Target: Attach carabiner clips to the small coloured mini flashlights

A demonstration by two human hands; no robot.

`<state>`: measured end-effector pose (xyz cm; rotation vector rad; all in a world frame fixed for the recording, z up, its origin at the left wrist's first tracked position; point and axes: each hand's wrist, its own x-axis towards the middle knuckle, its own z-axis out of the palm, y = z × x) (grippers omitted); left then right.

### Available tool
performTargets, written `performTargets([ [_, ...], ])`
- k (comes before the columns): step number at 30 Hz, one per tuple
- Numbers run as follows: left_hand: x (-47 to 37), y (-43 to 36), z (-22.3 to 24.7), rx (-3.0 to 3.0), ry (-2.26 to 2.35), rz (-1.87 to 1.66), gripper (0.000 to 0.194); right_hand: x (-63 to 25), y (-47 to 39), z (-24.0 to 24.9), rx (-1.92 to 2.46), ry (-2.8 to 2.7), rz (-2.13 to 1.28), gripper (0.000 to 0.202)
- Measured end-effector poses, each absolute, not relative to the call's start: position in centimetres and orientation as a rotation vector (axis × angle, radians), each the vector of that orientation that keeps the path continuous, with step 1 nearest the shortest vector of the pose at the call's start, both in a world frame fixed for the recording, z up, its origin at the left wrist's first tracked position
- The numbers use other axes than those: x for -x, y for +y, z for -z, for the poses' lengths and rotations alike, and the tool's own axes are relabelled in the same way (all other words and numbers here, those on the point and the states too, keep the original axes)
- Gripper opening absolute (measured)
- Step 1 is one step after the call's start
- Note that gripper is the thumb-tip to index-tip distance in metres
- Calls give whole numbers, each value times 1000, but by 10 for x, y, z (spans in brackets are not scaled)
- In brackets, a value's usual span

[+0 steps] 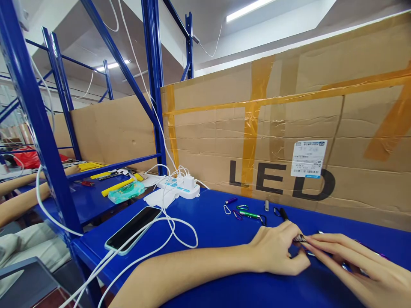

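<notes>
Silvery and dark, prob. metal, the small part [299, 238] is btwn both hands over the table's [218, 231] right side, L hand [278, 248] curled round its left end, R hand [356, 261] pinching the right end w/ fingertips. I'd guess it's light, stiff, a bit slick but not too fragile, so best held by the ends; can't tell if the black tube [283, 213] beyond L hand joins it.

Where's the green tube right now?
Head view, right of centre: the green tube lies on the blue tabletop, up and left of the left hand, beside a purple carabiner.
</notes>
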<state>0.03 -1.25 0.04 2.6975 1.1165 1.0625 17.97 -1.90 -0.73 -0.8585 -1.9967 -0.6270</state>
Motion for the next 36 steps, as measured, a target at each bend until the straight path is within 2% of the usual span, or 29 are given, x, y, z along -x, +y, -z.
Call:
performTargets([
  [8, -1, -13, 0, -2685, 1148, -973, 15, -179, -20, -2, 792, -2048, 627, 28],
  [16, 0, -12, 1, -2684, 1123, -1006, 16, -177, -22, -1, 865, -2083, 422, 29],
  [26, -1, -10, 5, -2688, 1085, -1048, 17, -174, -22, -5, 914, -2093, 367, 24],
  [36, -1, -11, 1, -2699, 1123, -898, 14, -178, -19, 0, 1038, -2151, 217, 27],
])
